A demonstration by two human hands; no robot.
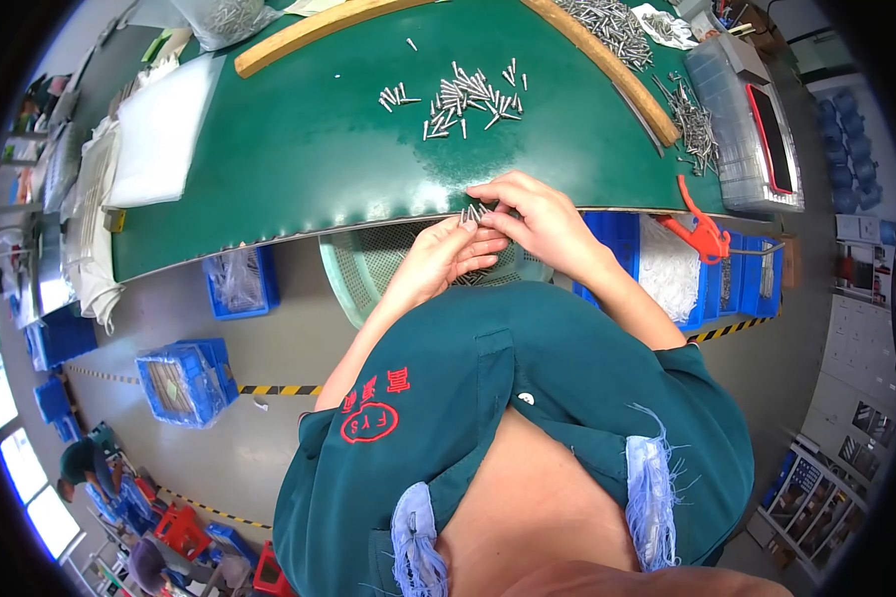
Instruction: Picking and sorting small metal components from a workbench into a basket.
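Note:
Over the near edge of the green tabletop (pixel 289 149), my two hands meet around several small silver metal pins (pixel 472 214). My left hand (pixel 444 257) is closed with the pins between thumb and fingers. Thumb and fingers of my right hand (pixel 540 217) pinch at the same pins from the other side; their exact grip is partly hidden. Beyond my hands, a loose pile of similar pins (pixel 465 95) lies scattered on the table. Below the edge stands a pale green mesh basket (pixel 340 279), partly covered by my hands and arms, with more metal parts inside.
Wooden strips (pixel 314 37) (pixel 612 75) border the work area. At the back right lie a heap of metal parts (pixel 607 28), a clear plastic box (pixel 732 129) and a red-edged phone (pixel 770 139). An orange-red tool (pixel 702 234) sits at the edge above blue bins (pixel 707 289).

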